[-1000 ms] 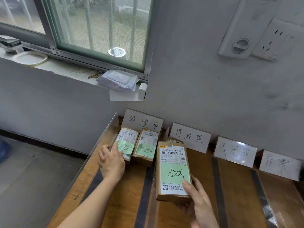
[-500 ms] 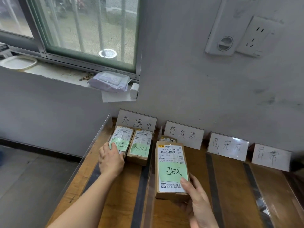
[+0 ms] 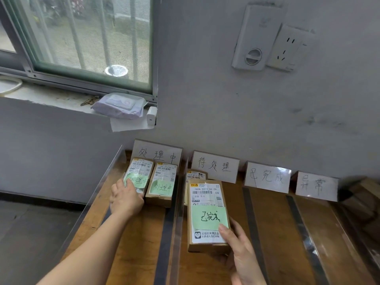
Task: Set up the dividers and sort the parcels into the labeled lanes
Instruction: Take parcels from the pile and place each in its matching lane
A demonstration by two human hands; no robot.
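Four white lane labels stand against the wall: 处理中 (image 3: 157, 155), 待处理 (image 3: 214, 166), 已完成 (image 3: 267, 177) and 异常 (image 3: 316, 186). In the leftmost lane lie two brown parcels with green 处理中 notes. My left hand (image 3: 125, 199) grips the near end of the left parcel (image 3: 139, 173); the right parcel (image 3: 162, 185) lies beside it. My right hand (image 3: 240, 249) holds a larger brown parcel (image 3: 207, 214) with a green 已完成 note above the second lane, thumb on its top. A small parcel (image 3: 196, 175) lies behind it. A clear divider (image 3: 181, 202) stands between the first two lanes.
The wooden table (image 3: 277, 243) carries dark tape strips (image 3: 254, 227) marking the lanes. A clear panel (image 3: 98, 194) edges its left side. A windowsill holds a wipes pack (image 3: 119, 104) and a charger (image 3: 151, 115). Brown boxes (image 3: 364, 194) sit at the far right.
My left hand has slid a little forward onto the left parcel's green note. The held parcel stays in my right hand; the view has shifted slightly.
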